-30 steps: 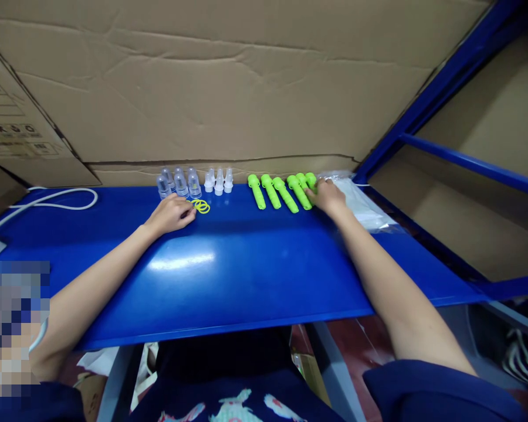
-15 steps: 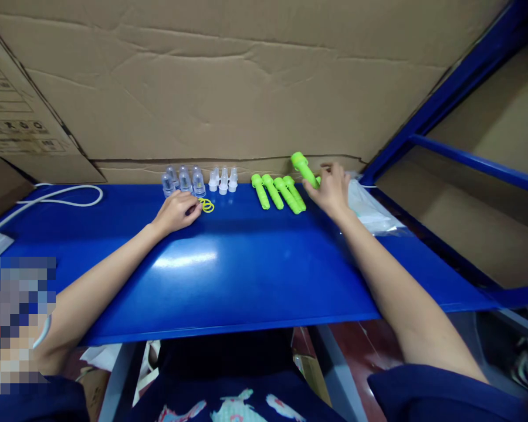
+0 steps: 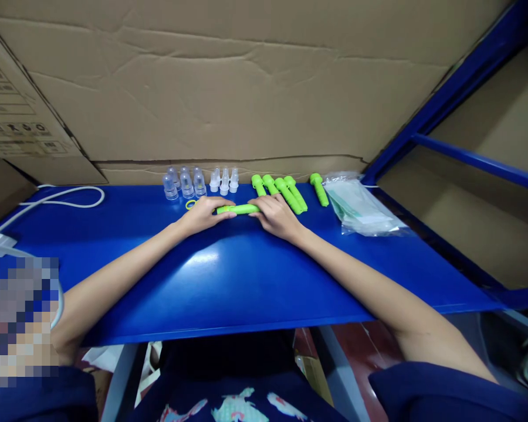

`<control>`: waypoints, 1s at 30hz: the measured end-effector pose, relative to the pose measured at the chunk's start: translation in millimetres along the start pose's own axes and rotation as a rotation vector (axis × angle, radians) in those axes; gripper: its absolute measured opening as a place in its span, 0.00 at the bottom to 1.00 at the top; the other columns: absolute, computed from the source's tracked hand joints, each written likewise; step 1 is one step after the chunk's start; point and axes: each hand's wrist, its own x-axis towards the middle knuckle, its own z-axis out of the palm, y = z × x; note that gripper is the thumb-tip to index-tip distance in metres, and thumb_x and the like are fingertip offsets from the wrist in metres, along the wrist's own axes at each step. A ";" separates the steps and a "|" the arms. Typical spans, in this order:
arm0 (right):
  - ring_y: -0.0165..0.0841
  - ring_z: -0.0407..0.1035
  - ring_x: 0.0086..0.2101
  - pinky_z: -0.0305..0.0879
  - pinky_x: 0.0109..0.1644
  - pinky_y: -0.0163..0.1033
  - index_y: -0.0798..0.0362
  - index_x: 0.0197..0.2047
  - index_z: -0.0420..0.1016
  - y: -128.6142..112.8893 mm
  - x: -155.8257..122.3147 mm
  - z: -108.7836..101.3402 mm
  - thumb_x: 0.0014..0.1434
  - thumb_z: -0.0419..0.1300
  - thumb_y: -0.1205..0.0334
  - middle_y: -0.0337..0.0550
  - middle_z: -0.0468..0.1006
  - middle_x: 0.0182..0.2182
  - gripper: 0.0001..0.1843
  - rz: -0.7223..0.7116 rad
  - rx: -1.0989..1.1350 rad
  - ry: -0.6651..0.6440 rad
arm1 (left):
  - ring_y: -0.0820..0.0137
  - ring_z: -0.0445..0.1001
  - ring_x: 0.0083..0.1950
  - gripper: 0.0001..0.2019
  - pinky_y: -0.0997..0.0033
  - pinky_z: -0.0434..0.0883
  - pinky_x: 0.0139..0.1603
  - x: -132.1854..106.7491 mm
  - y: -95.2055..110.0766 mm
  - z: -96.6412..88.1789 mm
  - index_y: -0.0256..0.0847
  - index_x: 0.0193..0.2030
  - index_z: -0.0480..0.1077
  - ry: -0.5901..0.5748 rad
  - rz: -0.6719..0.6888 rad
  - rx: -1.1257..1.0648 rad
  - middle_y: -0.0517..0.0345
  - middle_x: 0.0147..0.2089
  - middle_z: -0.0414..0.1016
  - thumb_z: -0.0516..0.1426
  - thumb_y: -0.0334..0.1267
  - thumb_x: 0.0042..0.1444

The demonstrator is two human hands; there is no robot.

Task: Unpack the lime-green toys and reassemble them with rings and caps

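Along the back of the surface (image 3: 255, 275) stand, left to right, caps (image 3: 183, 183), nozzles (image 3: 224, 181), a row of handles (image 3: 286, 193) and a bag (image 3: 363, 205); one handle (image 3: 240, 208) lies before them.

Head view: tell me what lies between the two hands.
A green handle lies crosswise between the left hand and the right hand, held at each end on the blue table, seen in the head view.

Counter (image 3: 246, 281): glossy deep blue, white glare patch; crosswise stick (image 3: 239, 208): lime green; row of sticks (image 3: 281, 192): same lime green; lone stick (image 3: 319, 189): lime green; ring (image 3: 190, 204): yellow; caps (image 3: 183, 183): clear; nozzles (image 3: 224, 180): milky white; bag (image 3: 361, 205): clear, whitish-green contents; cable (image 3: 66, 196): white; cardboard (image 3: 246, 88): plain brown; frame (image 3: 466, 158): blue; garment (image 3: 237, 404): navy, white-and-red print.
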 end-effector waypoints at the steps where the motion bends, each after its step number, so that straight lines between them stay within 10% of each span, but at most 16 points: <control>1: 0.48 0.72 0.47 0.60 0.47 0.48 0.58 0.54 0.72 1.8 -0.4 0.8 0.71 0.51 0.57 0.56 0.79 0.47 0.16 0.006 0.016 0.004 | 0.60 0.79 0.54 0.20 0.59 0.73 0.59 -0.2 -2.4 0.4 0.39 0.52 0.77 -0.009 -0.017 -0.036 0.49 0.53 0.81 0.60 0.49 0.60; 11: 0.48 0.70 0.44 0.61 0.46 0.49 0.58 0.54 0.72 -0.2 1.7 10.9 0.71 0.50 0.58 0.56 0.78 0.44 0.16 0.017 0.071 0.006 | 0.56 0.78 0.58 0.38 0.51 0.74 0.62 -11.0 -16.4 -5.7 0.32 0.65 0.67 -0.090 -0.234 -0.580 0.39 0.59 0.76 0.65 0.54 0.52; 30: 0.47 0.71 0.43 0.58 0.46 0.48 0.59 0.53 0.73 -4.6 -0.2 13.9 0.71 0.51 0.60 0.56 0.80 0.44 0.15 0.011 -0.021 0.001 | 0.57 0.77 0.59 0.34 0.54 0.74 0.60 -11.5 -17.6 -2.9 0.32 0.68 0.61 -0.114 -0.109 -0.353 0.37 0.60 0.75 0.56 0.52 0.60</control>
